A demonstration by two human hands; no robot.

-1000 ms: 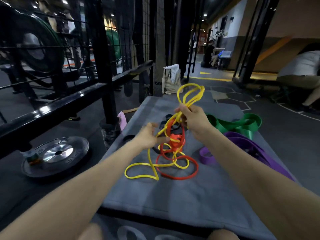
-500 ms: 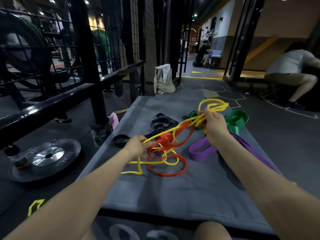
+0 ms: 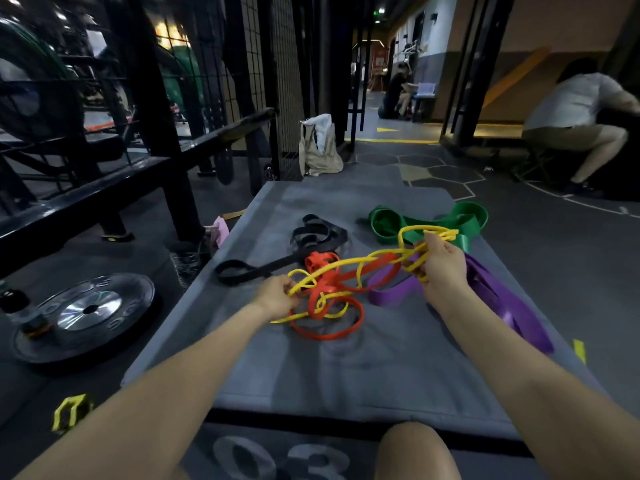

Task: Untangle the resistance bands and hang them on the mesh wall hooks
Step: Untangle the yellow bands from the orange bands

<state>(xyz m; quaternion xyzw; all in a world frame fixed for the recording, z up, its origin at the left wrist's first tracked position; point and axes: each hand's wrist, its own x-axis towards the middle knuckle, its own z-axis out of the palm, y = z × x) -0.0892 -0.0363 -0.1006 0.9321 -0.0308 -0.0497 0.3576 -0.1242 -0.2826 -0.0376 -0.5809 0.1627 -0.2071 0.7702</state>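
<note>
A yellow resistance band is being held stretched between two hands above a grey mat on a gym floor. Its far loops are being gripped in the curled fingers of the right hand, while a nearer strand is being pinched by the left hand. The yellow band is being kept threaded through an orange band, whose coils are lying on the mat between the two hands, partly lifted with the yellow one. A purple band is lying on the mat under and beside the right hand, a green band is lying just beyond it, and a black band is lying to the left of the tangle. A weight plate is resting on the floor to the left of the mat, beside a black steel rack. A mesh wall is standing beyond the mat's far left corner, with a beige bag at its foot. A seated person is being seen at far right.
</note>
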